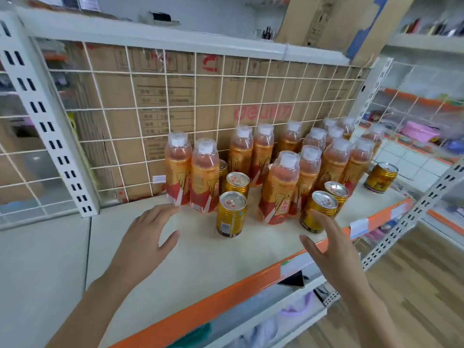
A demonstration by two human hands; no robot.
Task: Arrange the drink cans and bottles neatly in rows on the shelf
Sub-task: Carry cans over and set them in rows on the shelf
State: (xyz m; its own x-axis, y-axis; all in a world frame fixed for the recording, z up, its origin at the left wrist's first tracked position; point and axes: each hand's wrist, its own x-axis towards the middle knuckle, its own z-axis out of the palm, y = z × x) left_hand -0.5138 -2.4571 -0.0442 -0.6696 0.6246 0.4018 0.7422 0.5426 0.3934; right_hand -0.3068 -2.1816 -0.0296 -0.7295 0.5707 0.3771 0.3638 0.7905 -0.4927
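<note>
Several orange-labelled drink bottles with clear caps stand on the cream shelf [200,259]: a pair at the left [190,172] and a loose cluster at the right [308,159]. Gold cans stand among them, one at the front middle [231,214], one behind it [236,183], two at the front right [320,210], one apart at the far right [381,177]. My left hand [148,237] hovers open over the shelf, fingertips close to the left bottle pair. My right hand [329,247] is open, fingers stretched toward the front right can, holding nothing.
A white wire grid [150,109] with cardboard boxes behind it backs the shelf. White slotted uprights [50,126] frame both sides. The shelf's front edge is an orange strip [226,295] with price tags. Lower shelves and a wooden floor lie to the right.
</note>
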